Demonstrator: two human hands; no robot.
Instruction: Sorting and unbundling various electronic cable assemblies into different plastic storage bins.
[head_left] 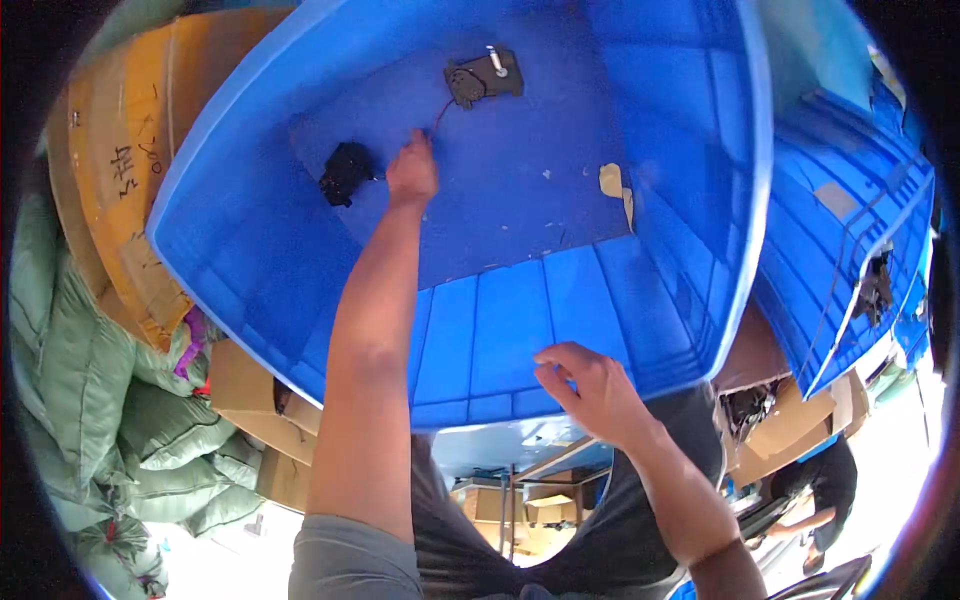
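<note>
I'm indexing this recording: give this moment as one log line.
left hand: at thin wire; right hand: empty; blue bin: wired black part, second black part, cream scrap

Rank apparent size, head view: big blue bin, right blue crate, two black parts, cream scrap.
1. Big blue bin
2. Right blue crate
3. Black part with white post and left black part: too alike to rank
4. Cream scrap

Green sacks [85, 345] piled at left beside cardboard box [130, 225]; pale floor [215, 560], strong glare [915, 470] lower right.
</note>
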